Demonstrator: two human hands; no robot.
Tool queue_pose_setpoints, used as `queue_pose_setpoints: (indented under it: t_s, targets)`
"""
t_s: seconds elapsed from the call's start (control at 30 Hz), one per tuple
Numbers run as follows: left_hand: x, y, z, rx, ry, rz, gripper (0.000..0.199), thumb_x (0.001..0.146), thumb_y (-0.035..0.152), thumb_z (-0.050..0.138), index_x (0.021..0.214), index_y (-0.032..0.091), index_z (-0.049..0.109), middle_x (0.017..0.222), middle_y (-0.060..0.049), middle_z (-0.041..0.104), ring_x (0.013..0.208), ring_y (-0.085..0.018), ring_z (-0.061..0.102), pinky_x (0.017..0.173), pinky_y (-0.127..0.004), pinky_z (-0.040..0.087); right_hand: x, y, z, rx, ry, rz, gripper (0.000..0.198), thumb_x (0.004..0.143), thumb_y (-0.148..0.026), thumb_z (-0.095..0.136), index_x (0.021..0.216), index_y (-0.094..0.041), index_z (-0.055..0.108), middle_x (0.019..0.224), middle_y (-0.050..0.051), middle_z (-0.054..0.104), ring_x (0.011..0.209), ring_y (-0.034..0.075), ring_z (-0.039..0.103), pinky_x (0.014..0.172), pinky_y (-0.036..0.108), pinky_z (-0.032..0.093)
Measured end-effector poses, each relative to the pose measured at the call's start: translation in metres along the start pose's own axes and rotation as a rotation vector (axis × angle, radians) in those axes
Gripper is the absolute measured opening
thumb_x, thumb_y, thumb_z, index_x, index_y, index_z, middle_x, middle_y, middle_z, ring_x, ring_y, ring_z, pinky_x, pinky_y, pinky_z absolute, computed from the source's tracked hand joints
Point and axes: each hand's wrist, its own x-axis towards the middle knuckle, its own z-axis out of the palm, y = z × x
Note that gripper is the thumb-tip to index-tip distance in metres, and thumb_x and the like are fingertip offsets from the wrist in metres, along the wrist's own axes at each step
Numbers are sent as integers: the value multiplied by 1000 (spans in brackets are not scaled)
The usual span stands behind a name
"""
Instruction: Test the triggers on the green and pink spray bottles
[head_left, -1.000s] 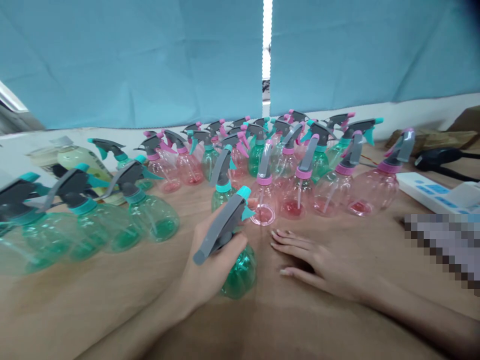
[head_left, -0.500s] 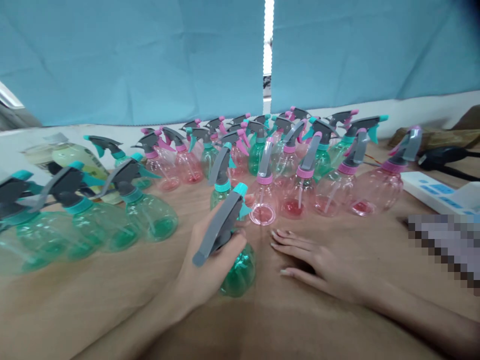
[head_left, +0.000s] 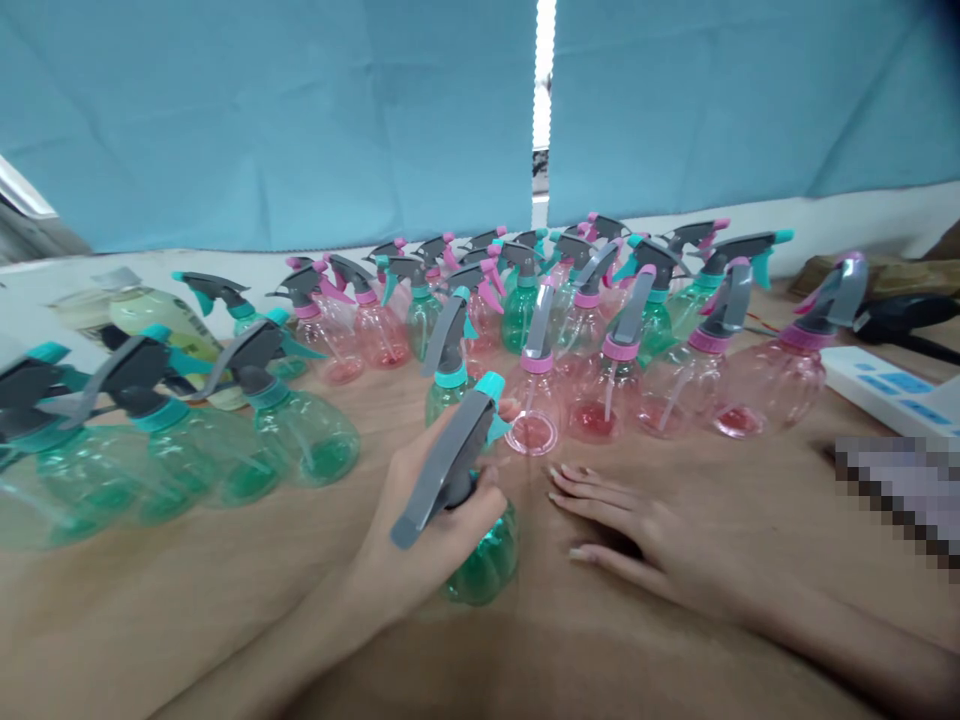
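A green spray bottle [head_left: 487,560] with a grey and turquoise trigger head stands near me on the table [head_left: 555,640]. My left hand [head_left: 427,510] is wrapped round its neck, below the head; some fingers are hidden behind it. To the right, my right hand [head_left: 637,530] rests on the tabletop with its fingers stretched out, holding nothing. Just beyond the hands are another green spray bottle [head_left: 448,395] and a pink spray bottle [head_left: 536,410] with a grey head and pink collar.
More green spray bottles [head_left: 307,440] line the left side. Several pink spray bottles [head_left: 675,390] and green ones crowd the back. A white device with blue buttons [head_left: 892,390] lies at the right, above a pixelated patch. A blue cloth [head_left: 262,120] hangs behind.
The whole view has shifted slightly, so things appear a little further right and lower. My left hand keeps its hold on the green spray bottle, and my right hand stays flat.
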Motion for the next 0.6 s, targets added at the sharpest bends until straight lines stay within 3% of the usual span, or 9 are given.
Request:
queue_pose_setpoints:
  t_s: [0.27, 0.47, 0.6]
  targets:
    - [3, -6, 5, 66, 45, -29, 28, 71, 20, 52, 97, 20, 59, 71, 2, 57, 59, -16, 62, 61, -30, 55, 1, 2, 1, -23, -17, -7, 55, 97, -47, 49, 146, -26, 40, 153, 4, 37, 141, 24, 33, 114, 48, 32]
    - [2, -11, 6, 101, 56, 19, 29, 71, 15, 51, 98, 23, 59, 73, 3, 62, 56, -14, 63, 51, -24, 53, -1, 3, 2, -3, -2, 8, 55, 96, -45, 51, 147, -28, 39, 153, 3, 37, 141, 25, 34, 114, 48, 33]
    - [4, -7, 5, 69, 68, 33, 31, 69, 14, 51, 98, 23, 58, 87, -1, 69, 72, -17, 72, 65, -27, 61, 0, 3, 2, 8, -11, 15, 55, 96, -45, 51, 147, -30, 37, 154, 2, 37, 141, 25, 33, 115, 47, 31]
